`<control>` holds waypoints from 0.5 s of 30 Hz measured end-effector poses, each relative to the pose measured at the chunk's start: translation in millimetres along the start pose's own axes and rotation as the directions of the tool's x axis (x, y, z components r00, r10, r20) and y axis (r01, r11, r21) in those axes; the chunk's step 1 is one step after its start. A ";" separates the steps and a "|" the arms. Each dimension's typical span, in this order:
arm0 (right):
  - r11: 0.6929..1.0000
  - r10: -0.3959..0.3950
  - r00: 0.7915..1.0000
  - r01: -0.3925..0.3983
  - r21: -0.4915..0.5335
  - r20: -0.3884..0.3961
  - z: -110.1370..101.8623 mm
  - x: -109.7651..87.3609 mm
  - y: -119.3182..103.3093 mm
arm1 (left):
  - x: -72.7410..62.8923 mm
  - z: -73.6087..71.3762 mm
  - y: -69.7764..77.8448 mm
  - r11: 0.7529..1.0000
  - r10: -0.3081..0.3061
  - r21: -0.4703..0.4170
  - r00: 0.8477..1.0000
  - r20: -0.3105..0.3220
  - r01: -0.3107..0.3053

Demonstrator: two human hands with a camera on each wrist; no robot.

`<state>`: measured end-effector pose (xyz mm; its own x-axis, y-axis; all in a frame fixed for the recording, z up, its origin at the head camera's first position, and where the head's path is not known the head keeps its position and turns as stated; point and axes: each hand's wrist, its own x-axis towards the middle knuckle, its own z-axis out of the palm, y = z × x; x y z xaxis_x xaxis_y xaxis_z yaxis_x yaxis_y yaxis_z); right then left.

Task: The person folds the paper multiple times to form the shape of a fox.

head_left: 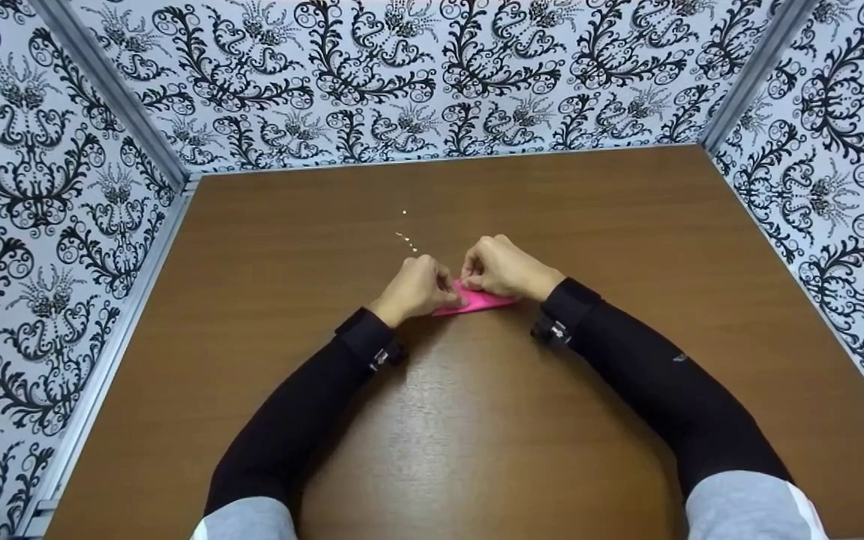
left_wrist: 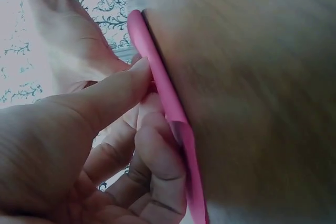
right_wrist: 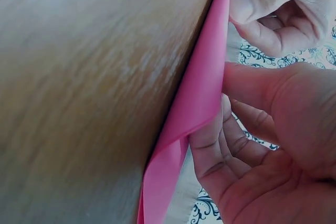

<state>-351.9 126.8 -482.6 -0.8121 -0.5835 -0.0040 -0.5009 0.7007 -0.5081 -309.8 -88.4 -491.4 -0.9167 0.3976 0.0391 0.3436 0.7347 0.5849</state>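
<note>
A strip of folded pink paper point(head_left: 483, 301) lies low over the wooden table, between both hands. My left hand point(head_left: 418, 288) pinches its left part, thumb on the near side and curled fingers behind, as the left wrist view shows along the pink fold point(left_wrist: 160, 80). Close by, my right hand point(head_left: 505, 267) grips the far edge with thumb and fingers. In the right wrist view the paper point(right_wrist: 197, 87) has a rolled-over layer with a slanting loose edge, and the right fingers point(right_wrist: 210, 148) sit under that flap. The fingers hide part of the paper.
Several tiny white scraps point(head_left: 406, 240) are scattered on the brown table point(head_left: 432, 420) beyond the left hand. Patterned black-and-white panels point(head_left: 402, 82) in grey metal framing stand along the back and both sides. Dark sleeves with wrist cameras cover both forearms.
</note>
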 end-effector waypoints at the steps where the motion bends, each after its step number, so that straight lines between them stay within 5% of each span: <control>1: 1.000 -0.006 1.000 0.006 -0.006 -0.003 0.0 0.3 0.2 | -0.2 0.1 0.6 1.000 -0.005 -0.001 1.000 0.000 0.005; 15: 1.000 -0.004 1.000 0.004 -0.015 -0.002 1.1 0.9 -0.5 | 5.6 2.9 -6.1 0.998 0.041 0.040 0.999 0.026 -0.042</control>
<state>-352.0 125.5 -483.3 -0.8107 -0.5855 0.0000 -0.5086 0.7042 -0.4954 -316.4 -89.0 -497.1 -0.8963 0.4414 0.0420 0.3895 0.7387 0.5500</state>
